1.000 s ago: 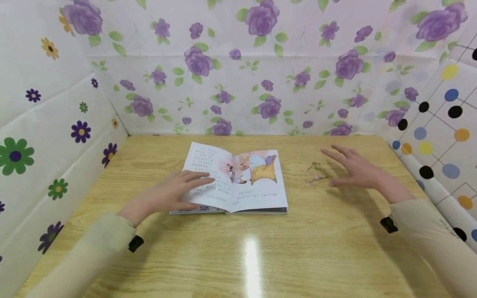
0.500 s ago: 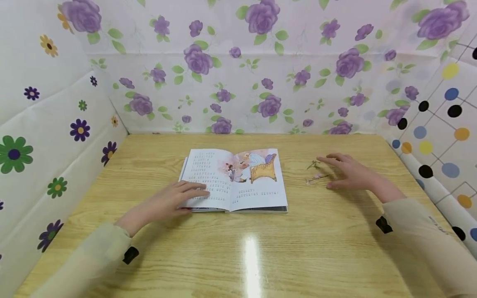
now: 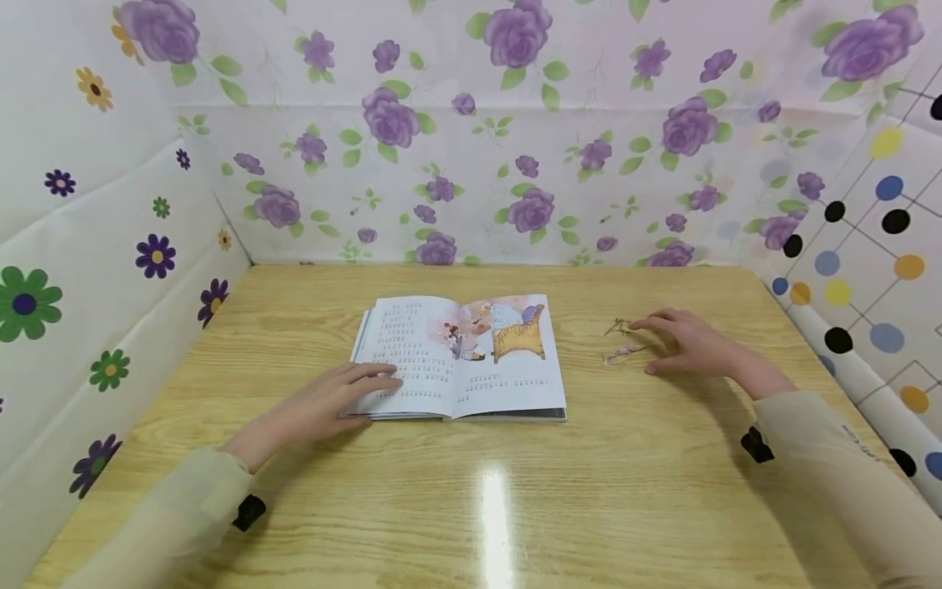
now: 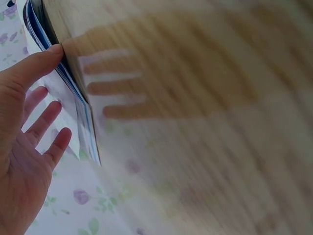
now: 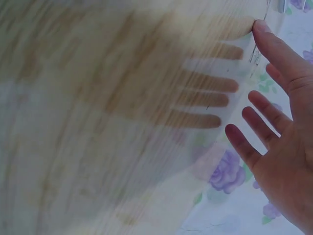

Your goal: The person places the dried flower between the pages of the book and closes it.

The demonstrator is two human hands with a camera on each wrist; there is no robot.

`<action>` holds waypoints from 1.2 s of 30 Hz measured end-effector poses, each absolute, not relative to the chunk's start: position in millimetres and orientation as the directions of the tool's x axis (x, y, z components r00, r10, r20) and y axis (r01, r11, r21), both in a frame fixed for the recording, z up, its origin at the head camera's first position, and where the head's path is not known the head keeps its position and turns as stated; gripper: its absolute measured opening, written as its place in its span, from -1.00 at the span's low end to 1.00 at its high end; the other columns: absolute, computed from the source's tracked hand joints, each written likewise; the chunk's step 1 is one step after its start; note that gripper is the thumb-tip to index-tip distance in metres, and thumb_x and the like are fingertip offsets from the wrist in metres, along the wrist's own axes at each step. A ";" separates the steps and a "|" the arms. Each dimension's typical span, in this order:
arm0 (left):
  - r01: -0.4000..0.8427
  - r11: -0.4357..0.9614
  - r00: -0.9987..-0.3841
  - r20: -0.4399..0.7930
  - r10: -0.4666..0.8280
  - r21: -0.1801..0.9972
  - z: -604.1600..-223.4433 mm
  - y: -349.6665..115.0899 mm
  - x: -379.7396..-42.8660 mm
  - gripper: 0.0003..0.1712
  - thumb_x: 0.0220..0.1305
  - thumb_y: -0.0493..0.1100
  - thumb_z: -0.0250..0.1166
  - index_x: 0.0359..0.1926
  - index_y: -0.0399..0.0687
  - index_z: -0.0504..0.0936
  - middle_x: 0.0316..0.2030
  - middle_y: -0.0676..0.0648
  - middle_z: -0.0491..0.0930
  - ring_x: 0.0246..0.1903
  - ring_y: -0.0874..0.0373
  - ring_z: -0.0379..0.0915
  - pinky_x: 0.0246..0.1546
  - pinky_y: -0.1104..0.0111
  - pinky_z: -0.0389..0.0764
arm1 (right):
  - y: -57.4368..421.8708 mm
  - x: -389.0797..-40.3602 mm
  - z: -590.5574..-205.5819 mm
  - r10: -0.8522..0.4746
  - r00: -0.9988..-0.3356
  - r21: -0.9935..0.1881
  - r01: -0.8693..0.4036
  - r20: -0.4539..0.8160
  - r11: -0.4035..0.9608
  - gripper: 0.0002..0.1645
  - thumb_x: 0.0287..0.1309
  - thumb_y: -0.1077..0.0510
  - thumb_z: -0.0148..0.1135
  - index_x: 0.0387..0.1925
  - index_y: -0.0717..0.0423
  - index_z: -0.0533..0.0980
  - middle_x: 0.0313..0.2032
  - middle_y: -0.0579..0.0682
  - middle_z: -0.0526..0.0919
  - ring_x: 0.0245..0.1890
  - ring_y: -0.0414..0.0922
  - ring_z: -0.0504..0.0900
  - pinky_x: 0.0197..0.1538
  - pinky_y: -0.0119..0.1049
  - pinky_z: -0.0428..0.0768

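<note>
An open picture book [image 3: 508, 393] lies on the wooden table, text on its left page and a coloured drawing on the right. My left hand [image 3: 324, 401] is over the lower left corner of that left page, fingers spread and relaxed. In the left wrist view, the thumb [image 4: 56, 49] of this hand is right at the book's page edges [image 4: 80, 95]. To the right of the book lie two thin sprigs, a pinkish one [image 3: 624, 352] and a greenish one [image 3: 618, 326]. Beside them is my right hand [image 3: 695, 348], loosely spread and holding nothing, its index fingertip close to the greenish sprig.
Behind the table [image 3: 412, 507] hangs a white cloth [image 3: 456, 147] with purple roses. A flower-print sheet [image 3: 110, 270] borders the left side, a dotted one [image 3: 868, 327] the right. Dark bands [image 3: 248, 512] show under both wrists.
The book's left page, raised a second ago, has come down flatter. My left hand has shifted down and left with it. My right hand has lowered and moved slightly left, closer to the sprigs.
</note>
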State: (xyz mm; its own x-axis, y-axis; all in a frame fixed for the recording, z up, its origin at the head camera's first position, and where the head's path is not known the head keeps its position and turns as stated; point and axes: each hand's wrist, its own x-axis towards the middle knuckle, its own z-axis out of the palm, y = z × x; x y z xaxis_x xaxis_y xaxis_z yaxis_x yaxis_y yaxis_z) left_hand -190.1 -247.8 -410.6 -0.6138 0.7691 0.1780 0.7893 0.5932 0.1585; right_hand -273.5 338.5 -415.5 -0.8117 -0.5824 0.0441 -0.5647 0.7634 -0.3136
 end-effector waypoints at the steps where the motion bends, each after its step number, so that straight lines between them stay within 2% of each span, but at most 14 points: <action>1: 0.784 0.597 -0.620 0.180 0.764 0.170 -411.3 -249.1 -190.2 -0.26 0.12 -0.20 0.49 0.34 0.00 0.45 0.35 -0.15 0.41 0.32 -0.10 0.36 0.24 -0.06 0.47 | 339.0 -273.6 -416.2 -0.581 -0.813 -0.320 -0.562 0.041 0.763 -0.19 0.07 -0.10 0.46 0.33 0.02 0.40 0.20 0.26 0.42 0.17 0.23 0.39 0.09 0.25 0.43; 3: 0.770 0.609 -0.637 0.177 0.751 0.189 -412.5 -251.6 -190.5 -0.27 0.14 -0.18 0.48 0.34 0.03 0.45 0.36 -0.14 0.40 0.33 -0.09 0.34 0.27 -0.06 0.45 | 339.9 -273.6 -417.4 -0.579 -0.815 -0.335 -0.555 0.036 0.761 -0.26 0.09 -0.10 0.45 0.27 0.00 0.45 0.14 0.22 0.45 0.07 0.15 0.42 -0.02 0.10 0.46; 6: 0.752 0.624 -0.657 0.166 0.736 0.212 -414.3 -255.1 -190.6 -0.27 0.16 -0.16 0.46 0.35 0.05 0.43 0.37 -0.14 0.39 0.34 -0.11 0.33 0.29 -0.08 0.42 | 341.5 -273.5 -420.3 -0.571 -0.821 -0.373 -0.536 0.022 0.757 -0.36 0.11 -0.09 0.43 0.21 -0.04 0.50 0.09 0.17 0.47 -0.10 0.03 0.38 -0.17 -0.13 0.37; 9: 0.734 0.641 -0.676 0.150 0.722 0.224 -415.6 -257.6 -190.5 -0.27 0.18 -0.15 0.45 0.37 0.08 0.42 0.37 -0.15 0.38 0.35 -0.13 0.32 0.30 -0.09 0.41 | 343.0 -273.8 -423.0 -0.565 -0.825 -0.429 -0.516 0.016 0.742 -0.42 0.14 -0.05 0.42 0.18 -0.04 0.52 0.07 0.17 0.47 -0.20 -0.01 0.30 -0.23 -0.22 0.28; 13: 0.708 0.659 -0.700 0.129 0.702 0.254 -416.0 -259.1 -188.7 -0.29 0.21 -0.16 0.42 0.38 0.10 0.41 0.37 -0.16 0.37 0.35 -0.15 0.30 0.31 -0.09 0.40 | 345.1 -275.7 -427.2 -0.549 -0.836 -0.511 -0.468 -0.007 0.721 -0.48 0.19 -0.01 0.38 0.18 -0.05 0.53 0.10 0.17 0.43 -0.13 -0.02 0.29 -0.19 -0.23 0.29; 20: 0.660 0.681 -0.738 0.104 0.667 0.318 -414.5 -260.5 -185.6 -0.33 0.22 -0.18 0.41 0.35 0.08 0.44 0.31 -0.14 0.43 0.33 -0.12 0.33 0.31 -0.05 0.41 | 349.5 -280.6 -430.0 -0.483 -0.869 -0.660 -0.301 -0.107 0.688 -0.55 0.28 -0.02 0.29 0.18 -0.08 0.53 0.17 0.11 0.35 0.03 -0.05 0.31 0.06 -0.16 0.39; 27: 0.638 0.690 -0.752 0.083 0.654 0.341 -413.4 -260.3 -185.2 -0.36 0.22 -0.18 0.41 0.32 0.06 0.48 0.28 -0.12 0.46 0.29 -0.12 0.37 0.30 -0.06 0.43 | 355.1 -284.5 -430.5 -0.437 -0.891 -0.687 -0.241 -0.124 0.685 -0.61 0.29 -0.05 0.27 0.11 -0.07 0.60 0.09 0.06 0.46 -0.08 -0.12 0.38 -0.08 -0.38 0.44; 31: 0.634 0.692 -0.755 0.083 0.650 0.345 -414.5 -260.7 -185.1 -0.38 0.21 -0.19 0.41 0.31 0.05 0.49 0.27 -0.12 0.48 0.29 -0.13 0.38 0.28 -0.06 0.44 | 356.5 -286.1 -431.3 -0.418 -0.899 -0.692 -0.222 -0.127 0.687 -0.64 0.29 -0.06 0.26 0.06 -0.06 0.63 0.09 0.04 0.49 -0.01 -0.15 0.44 -0.03 -0.41 0.49; 36: 0.639 0.689 -0.753 0.092 0.652 0.343 -415.8 -260.6 -185.2 -0.41 0.21 -0.20 0.41 0.28 0.01 0.52 0.26 -0.13 0.49 0.28 -0.15 0.39 0.26 -0.07 0.44 | 355.2 -286.3 -430.3 -0.387 -0.913 -0.680 -0.204 -0.127 0.705 -0.67 0.28 -0.07 0.28 -0.01 -0.05 0.67 0.06 0.05 0.51 -0.03 -0.17 0.46 -0.05 -0.40 0.51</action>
State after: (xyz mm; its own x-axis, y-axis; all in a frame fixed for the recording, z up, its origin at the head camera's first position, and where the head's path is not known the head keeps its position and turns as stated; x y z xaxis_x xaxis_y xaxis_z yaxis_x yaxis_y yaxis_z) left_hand -185.2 -260.6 -415.8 -0.7526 0.6521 0.0916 0.6386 0.6889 0.3429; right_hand -286.3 355.2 -430.3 -0.9133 -0.3868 -0.1272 -0.2038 0.7047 -0.6796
